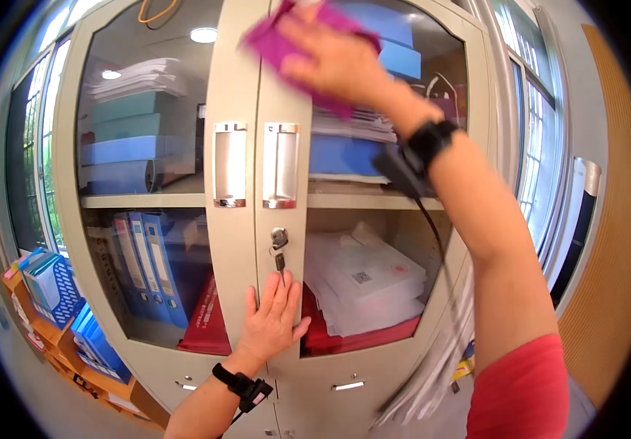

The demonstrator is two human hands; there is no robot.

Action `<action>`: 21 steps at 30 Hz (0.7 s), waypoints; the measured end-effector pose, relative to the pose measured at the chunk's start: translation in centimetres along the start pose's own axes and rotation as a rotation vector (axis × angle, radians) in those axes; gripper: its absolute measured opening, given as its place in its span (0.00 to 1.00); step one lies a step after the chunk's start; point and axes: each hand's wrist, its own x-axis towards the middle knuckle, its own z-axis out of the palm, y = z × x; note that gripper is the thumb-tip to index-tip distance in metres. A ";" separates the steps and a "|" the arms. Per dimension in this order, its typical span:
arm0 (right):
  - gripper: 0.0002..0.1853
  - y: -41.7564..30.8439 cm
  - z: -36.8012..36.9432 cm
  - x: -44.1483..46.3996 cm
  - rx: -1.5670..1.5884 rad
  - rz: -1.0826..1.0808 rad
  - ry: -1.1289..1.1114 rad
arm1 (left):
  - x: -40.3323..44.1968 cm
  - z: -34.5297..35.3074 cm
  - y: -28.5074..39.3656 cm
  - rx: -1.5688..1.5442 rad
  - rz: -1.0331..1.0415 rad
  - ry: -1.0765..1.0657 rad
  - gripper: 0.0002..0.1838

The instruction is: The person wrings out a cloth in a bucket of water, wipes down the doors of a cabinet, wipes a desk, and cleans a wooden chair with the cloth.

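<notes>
My right hand [330, 62] presses a purple cloth [275, 44] against the upper part of the cabinet's right door, over the frame and glass; its fingers are slightly blurred and lie on the cloth. My left hand [275, 318] rests flat with spread fingers on the door frame [257, 263], just below the lock [279, 238]. A key [280, 262] hangs from the lock at my left fingertips. Two metal handles, the left one [230, 164] and the right one [281, 164], sit side by side between my hands. Both wrists wear black straps.
Behind the glass stand blue binders [154, 271], file boxes [125, 150] and a stack of white packets [363, 278]. A wooden shelf [52, 333] with blue baskets is at the lower left. Windows flank the cabinet. A black cable hangs by my right arm.
</notes>
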 end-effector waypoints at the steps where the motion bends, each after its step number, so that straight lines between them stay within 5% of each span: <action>1: 0.27 1.9 -0.4 1.2 -0.114 0.149 0.135 | -0.1 0.1 0.0 -0.007 -0.003 0.005 0.42; 4: 0.30 3.7 -1.6 1.1 -0.392 0.179 0.329 | -0.2 0.2 0.2 -0.005 -0.020 -0.008 0.41; 7: 0.22 -0.7 1.6 -6.0 -0.330 -0.116 0.342 | -0.1 0.2 0.2 -0.023 -0.033 -0.003 0.42; 12: 0.33 -7.4 -1.4 -19.7 0.085 -0.246 -0.309 | -0.2 0.3 0.3 -0.032 -0.042 -0.016 0.43; 14: 0.32 -4.7 -3.7 -21.2 -0.032 -0.239 -0.332 | -0.2 0.2 0.3 -0.033 -0.041 -0.022 0.44; 16: 0.33 0.5 -4.8 -20.8 0.050 0.133 -0.333 | -0.2 0.3 0.3 -0.018 -0.037 -0.026 0.45; 18: 0.31 6.7 -6.1 -18.4 -0.158 0.307 -0.090 | -0.3 0.4 0.3 -0.010 -0.050 -0.034 0.44; 19: 0.29 11.0 -6.3 -17.4 -0.426 0.099 0.111 | -0.3 0.4 0.3 -0.004 -0.061 -0.042 0.44; 21: 0.29 16.5 -8.7 -14.3 -0.511 0.184 0.139 | -0.3 0.6 0.3 0.030 -0.050 -0.043 0.42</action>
